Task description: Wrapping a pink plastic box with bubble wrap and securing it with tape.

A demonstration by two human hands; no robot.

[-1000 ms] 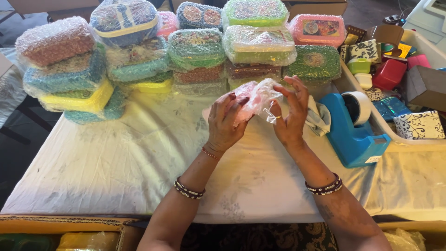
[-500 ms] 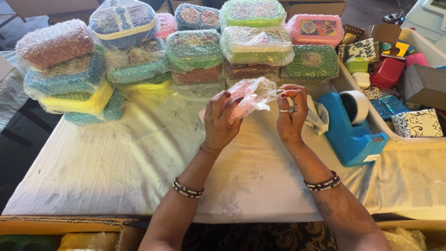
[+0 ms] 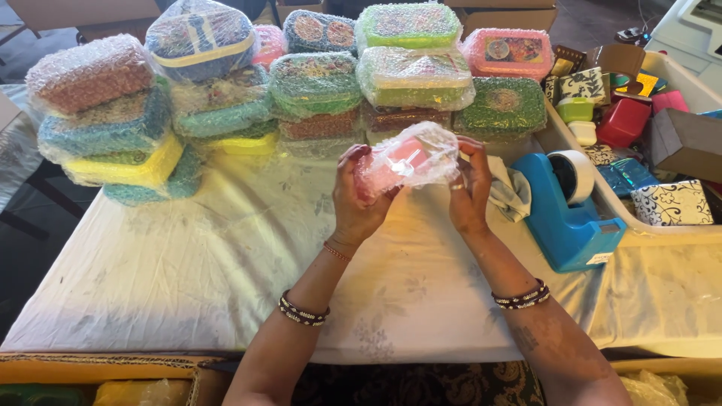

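**Pink box in bubble wrap, held in both hands**

Above the middle of the white patterned tablecloth [image 3: 188, 263], a small pink box wrapped in clear bubble wrap [image 3: 410, 158] is held up off the table between two hands. The left hand [image 3: 359, 199] grips its left end, fingers curled around the wrap from below and behind. The right hand [image 3: 468, 188], with a ring on one finger, closes on the right end, fingertips pressed into the wrap. Both wrists carry dark beaded bangles.

Behind the held box, along the far side of the table, stands a stack of bubble-wrapped boxes [image 3: 316, 83] in green, blue, yellow, pink and red, piled two and three high. Just right of the right hand lies a crumpled grey cloth [image 3: 511, 192], and next to it sits a blue tape dispenser [image 3: 568, 218] with a roll of tape on top. Farther right, a white tray [image 3: 560, 135] holds unwrapped small boxes, among them a red box [image 3: 623, 122] and a black-and-white patterned one [image 3: 671, 203].
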